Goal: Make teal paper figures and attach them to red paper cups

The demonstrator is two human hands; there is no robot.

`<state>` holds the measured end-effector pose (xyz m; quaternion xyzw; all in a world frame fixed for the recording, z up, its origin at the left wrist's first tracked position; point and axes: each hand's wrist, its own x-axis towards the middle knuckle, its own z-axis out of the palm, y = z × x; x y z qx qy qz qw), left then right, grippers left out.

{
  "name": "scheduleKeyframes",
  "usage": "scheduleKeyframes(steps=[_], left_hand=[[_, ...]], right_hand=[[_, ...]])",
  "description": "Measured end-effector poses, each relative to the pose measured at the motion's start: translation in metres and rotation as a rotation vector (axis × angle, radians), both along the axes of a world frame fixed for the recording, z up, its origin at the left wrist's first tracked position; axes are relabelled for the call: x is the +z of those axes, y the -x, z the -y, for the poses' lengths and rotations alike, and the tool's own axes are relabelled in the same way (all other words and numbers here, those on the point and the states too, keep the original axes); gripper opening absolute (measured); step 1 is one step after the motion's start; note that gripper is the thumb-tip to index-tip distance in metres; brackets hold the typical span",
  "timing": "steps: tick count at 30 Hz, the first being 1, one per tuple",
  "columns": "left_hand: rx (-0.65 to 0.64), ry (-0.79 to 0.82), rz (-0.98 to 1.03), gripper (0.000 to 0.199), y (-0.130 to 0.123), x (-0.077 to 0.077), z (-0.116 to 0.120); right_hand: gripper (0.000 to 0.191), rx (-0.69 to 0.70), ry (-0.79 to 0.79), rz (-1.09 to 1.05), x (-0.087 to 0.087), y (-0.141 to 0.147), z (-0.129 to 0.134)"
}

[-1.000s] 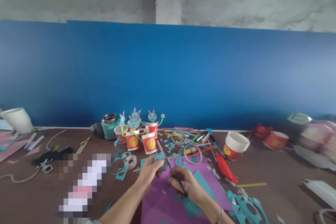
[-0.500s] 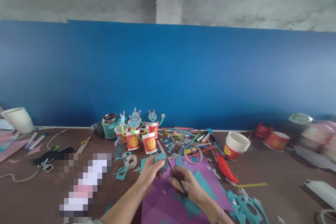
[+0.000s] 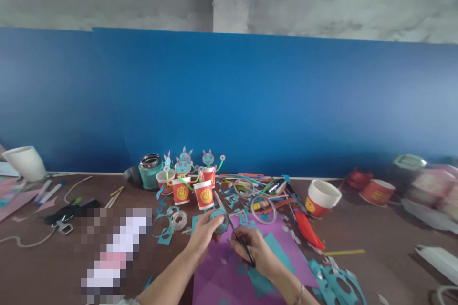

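Observation:
Pinched between the fingers and thumb of my left hand (image 3: 207, 233) is a round teal paper piece (image 3: 219, 221). My right hand (image 3: 252, 250) is closed on the black handles of the scissors (image 3: 234, 228), whose blades point up and to the left beside the right edge of the teal piece. Both hands are above a purple sheet (image 3: 222, 281), on which a teal sheet (image 3: 279, 252) lies partly under my right hand. Behind my hands stand red and white paper cups (image 3: 203, 195), some topped with teal cat-like faces (image 3: 182, 167).
A clear tape roll (image 3: 178, 220) and teal scraps lie left of the purple sheet. Pens and pipe cleaners are heaped behind it. White-rimmed cups (image 3: 324, 194), a red pouch-like item (image 3: 308, 229) and cut teal paper (image 3: 338, 286) are at the right. A teal jar (image 3: 150, 171) stands back left.

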<state>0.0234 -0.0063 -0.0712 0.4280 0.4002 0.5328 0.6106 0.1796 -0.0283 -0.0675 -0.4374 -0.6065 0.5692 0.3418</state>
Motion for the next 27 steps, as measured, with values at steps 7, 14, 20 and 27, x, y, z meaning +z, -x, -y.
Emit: scheduleKeyframes(steps=[7,14,20,27], left_hand=[[-0.030,-0.008,-0.041,0.025,0.002,-0.001,-0.002],[0.004,0.008,-0.037,0.029,0.001,-0.001,-0.002],[0.004,0.053,-0.017,0.031,0.001,0.009,0.002],[-0.008,0.082,-0.002,0.029,0.001,0.012,0.003]], right_hand=[[0.025,-0.001,0.036,-0.014,-0.002,0.000,0.000],[0.026,0.006,-0.018,0.007,-0.002,-0.001,-0.001],[0.028,0.013,0.016,-0.002,-0.004,-0.001,-0.001],[0.025,0.017,0.022,-0.018,-0.002,0.000,0.001]])
